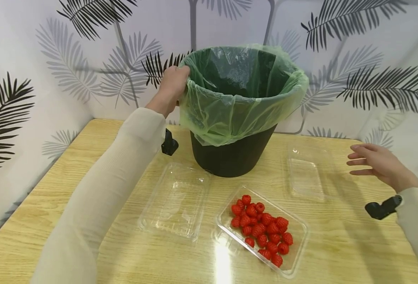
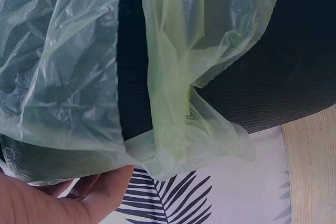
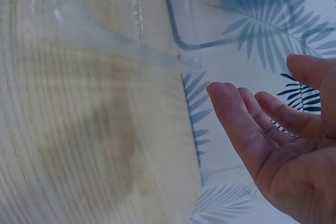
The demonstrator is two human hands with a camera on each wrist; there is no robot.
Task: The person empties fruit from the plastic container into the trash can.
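Note:
A black trash bin (image 1: 232, 156) stands upright at the back of the table, lined with a pale green plastic bag (image 1: 242, 114) folded out over its rim. My left hand (image 1: 174, 83) grips the bin's left rim, with the bag's edge at the fingers; in the left wrist view the thumb and curled fingers show beneath the rim. To the right, my right hand (image 1: 381, 161) is held above the table with loosely bent fingers and nothing in it. Nearest to it is a clear plastic container (image 1: 306, 175).
In front of the bin, a clear plastic tray (image 1: 297, 256) holds many red raspberries (image 1: 260, 227). Another clear plastic container (image 1: 177, 201) lies left of it. All stand on a light wood table (image 1: 123, 252), with a leaf-patterned wall covering (image 1: 336, 23) behind.

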